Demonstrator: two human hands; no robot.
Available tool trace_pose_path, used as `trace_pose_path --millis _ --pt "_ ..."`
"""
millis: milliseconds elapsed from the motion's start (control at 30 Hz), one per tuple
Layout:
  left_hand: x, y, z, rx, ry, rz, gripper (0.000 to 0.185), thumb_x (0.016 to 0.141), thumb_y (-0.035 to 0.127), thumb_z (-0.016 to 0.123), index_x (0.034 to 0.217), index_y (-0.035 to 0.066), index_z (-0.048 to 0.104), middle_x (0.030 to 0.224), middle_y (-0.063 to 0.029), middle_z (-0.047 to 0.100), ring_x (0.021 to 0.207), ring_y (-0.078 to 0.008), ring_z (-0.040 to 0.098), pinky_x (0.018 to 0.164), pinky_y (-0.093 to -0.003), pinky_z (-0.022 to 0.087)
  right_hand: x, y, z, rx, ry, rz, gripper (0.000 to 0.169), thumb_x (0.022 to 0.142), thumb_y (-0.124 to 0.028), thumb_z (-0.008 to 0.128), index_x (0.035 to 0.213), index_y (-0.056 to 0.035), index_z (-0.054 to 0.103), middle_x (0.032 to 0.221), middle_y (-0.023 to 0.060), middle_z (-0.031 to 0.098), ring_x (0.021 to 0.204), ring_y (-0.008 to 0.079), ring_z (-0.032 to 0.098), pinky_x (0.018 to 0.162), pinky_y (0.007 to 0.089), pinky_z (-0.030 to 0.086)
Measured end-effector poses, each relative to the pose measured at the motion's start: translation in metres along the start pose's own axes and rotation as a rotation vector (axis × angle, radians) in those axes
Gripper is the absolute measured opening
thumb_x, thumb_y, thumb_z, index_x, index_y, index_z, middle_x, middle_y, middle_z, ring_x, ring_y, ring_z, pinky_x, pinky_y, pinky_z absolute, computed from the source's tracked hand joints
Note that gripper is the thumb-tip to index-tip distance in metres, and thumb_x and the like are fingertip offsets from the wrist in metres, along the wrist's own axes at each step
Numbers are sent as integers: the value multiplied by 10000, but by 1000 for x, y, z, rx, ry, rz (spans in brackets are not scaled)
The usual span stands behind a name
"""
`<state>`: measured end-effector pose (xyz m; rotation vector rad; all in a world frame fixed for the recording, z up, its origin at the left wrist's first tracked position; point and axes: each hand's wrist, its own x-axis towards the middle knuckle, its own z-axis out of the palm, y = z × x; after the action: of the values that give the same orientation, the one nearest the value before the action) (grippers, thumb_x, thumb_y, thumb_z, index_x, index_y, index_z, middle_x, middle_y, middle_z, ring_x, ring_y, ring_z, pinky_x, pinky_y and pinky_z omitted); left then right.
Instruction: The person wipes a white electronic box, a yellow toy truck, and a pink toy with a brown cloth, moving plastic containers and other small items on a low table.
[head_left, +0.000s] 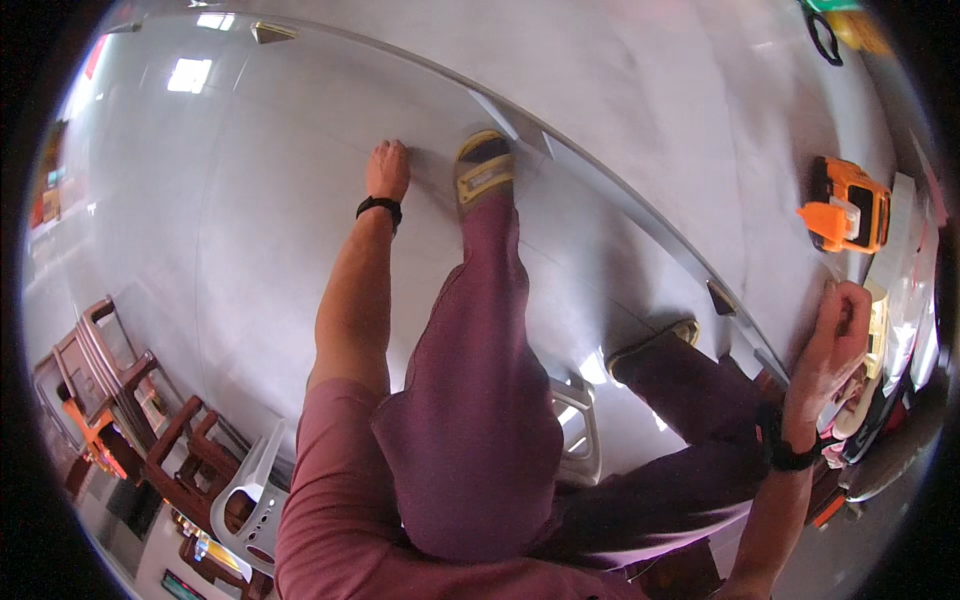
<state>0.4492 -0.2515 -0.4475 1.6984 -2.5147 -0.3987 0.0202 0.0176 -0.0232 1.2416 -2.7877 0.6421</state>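
Observation:
My left hand, with a black band at the wrist, is held out over the grey tiled floor, fingers curled away from the camera; nothing shows in it. Beside it to the right is my sandal with yellow straps. At the far right, my right hand hangs over the light tabletop's side with fingers curled in, and whether it pinches something small cannot be told. Just beyond it lies an orange and black device, perhaps a tape dispenser.
The metal table edge runs diagonally across the view. Brown chairs and a grey plastic chair stand at lower left. Crumpled clear plastic lies at the right rim, a black loop at upper right.

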Motion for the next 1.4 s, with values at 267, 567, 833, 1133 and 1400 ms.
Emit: trace_pose_path --millis 267,567,833,1133,1400 --pt "-59 19 -44 -380 -108 -328 209 825 227 687 855 22 707 800 -168 718 793 -325 701 766 -407 539 2 10 6 143 19 -54 152 959 -161 649 918 -18 623 746 11 542 677 85 463 614 266 411" --pt "-112 4 -206 -622 153 -322 171 844 119 696 932 -26 720 824 -90 722 725 -153 676 672 -296 541 4 23 18 107 160 -179 163 886 -251 656 880 -88 646 838 111 680 753 342 665 667 431 526" --pt "-125 60 -417 -658 379 -87 302 952 114 624 1236 13 649 1018 -84 747 900 -161 699 786 -285 549 3 7 18 157 270 -200 148 874 -184 621 871 -40 584 851 193 644 812 409 640 718 518 512" --pt "-101 242 -478 -646 311 257 270 931 117 694 1181 17 685 1088 -65 735 932 -124 691 842 -255 537 1 18 23 109 266 -187 171 907 -239 599 864 -75 624 869 139 685 801 362 675 717 471 542" --pt "-47 423 -426 -693 64 573 224 854 50 732 1070 -3 704 966 -76 753 872 -115 704 785 -259 554 2 10 13 111 210 -131 127 887 -187 629 867 -71 581 836 132 655 826 338 665 762 462 523"
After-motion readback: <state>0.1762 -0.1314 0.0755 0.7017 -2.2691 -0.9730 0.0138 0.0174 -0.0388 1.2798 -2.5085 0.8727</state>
